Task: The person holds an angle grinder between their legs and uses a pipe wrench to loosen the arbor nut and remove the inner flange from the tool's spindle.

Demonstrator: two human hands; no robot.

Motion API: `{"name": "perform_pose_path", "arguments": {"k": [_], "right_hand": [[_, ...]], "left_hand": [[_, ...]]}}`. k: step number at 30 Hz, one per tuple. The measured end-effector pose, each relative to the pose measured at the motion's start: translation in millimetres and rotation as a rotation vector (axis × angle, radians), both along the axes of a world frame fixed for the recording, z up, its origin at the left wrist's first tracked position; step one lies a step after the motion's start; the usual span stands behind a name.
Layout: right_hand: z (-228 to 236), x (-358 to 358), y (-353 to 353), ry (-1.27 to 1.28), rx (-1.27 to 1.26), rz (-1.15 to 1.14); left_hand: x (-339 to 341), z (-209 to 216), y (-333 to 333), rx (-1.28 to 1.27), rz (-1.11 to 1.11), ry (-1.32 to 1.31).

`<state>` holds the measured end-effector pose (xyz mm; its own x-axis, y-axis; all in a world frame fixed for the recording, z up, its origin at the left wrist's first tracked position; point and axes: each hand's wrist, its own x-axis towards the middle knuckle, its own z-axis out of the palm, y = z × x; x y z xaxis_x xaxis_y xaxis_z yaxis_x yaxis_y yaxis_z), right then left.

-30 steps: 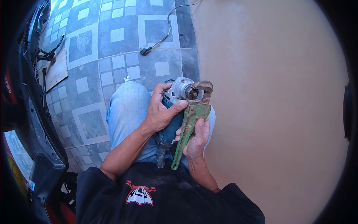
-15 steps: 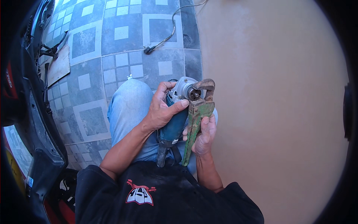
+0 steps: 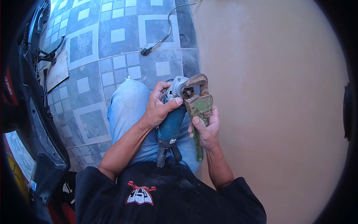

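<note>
My left hand (image 3: 161, 103) is closed round the silver gear head of an angle grinder (image 3: 171, 126), thumb pressed along its front. The grinder's teal body and dark rear end point back toward my lap, and no disc shows on its spindle. A worn green pipe wrench (image 3: 201, 105) is in my right hand (image 3: 207, 128), its handle slanting down past my fingers. The wrench's rusty hooked jaw sits around or against the grinder's spindle flange (image 3: 188, 92); the exact contact is hard to tell.
A cable with a dark plug (image 3: 145, 51) lies on the patterned tiles ahead. Along the left stands a black motorbike (image 3: 44, 142), with a flat board (image 3: 58, 71) by its stand. Plain tan surface (image 3: 276, 112) spreads to the right. My jeans-clad knee (image 3: 128, 99) is beside the grinder.
The wrench has turned: its handle end swung right, away from the grinder, and its jaw shifted slightly left. My right hand moved with it; my left keeps its hold. The view shifted slightly.
</note>
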<state>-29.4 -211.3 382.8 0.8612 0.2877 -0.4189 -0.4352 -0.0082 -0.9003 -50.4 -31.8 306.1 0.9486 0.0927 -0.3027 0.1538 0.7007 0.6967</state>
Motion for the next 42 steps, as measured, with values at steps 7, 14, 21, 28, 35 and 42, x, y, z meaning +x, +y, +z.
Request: {"name": "perform_pose_path", "arguments": {"k": [7, 14, 21, 28, 35, 42], "right_hand": [[13, 34, -14, 0.003, -0.128, 0.164], [25, 67, -22, -0.04, -0.207, 0.32], [32, 54, -19, -0.004, -0.26, 0.272], [38, 33, -11, -0.017, -0.254, 0.191], [18, -2, -6, 0.097, 0.015, 0.017], [4, -30, 10, 0.123, 0.137, -0.157]], "left_hand": [[4, 1, 0, -0.057, -0.003, -0.002], [1, -2, -2, -0.12, -0.002, 0.011], [2, -6, -2, -0.054, 0.016, 0.044], [0, -10, -7, -0.09, 0.015, 0.039], [1, -9, -7, -0.012, 0.032, 0.046], [-2, -9, -8, -0.024, 0.016, 0.056]]}}
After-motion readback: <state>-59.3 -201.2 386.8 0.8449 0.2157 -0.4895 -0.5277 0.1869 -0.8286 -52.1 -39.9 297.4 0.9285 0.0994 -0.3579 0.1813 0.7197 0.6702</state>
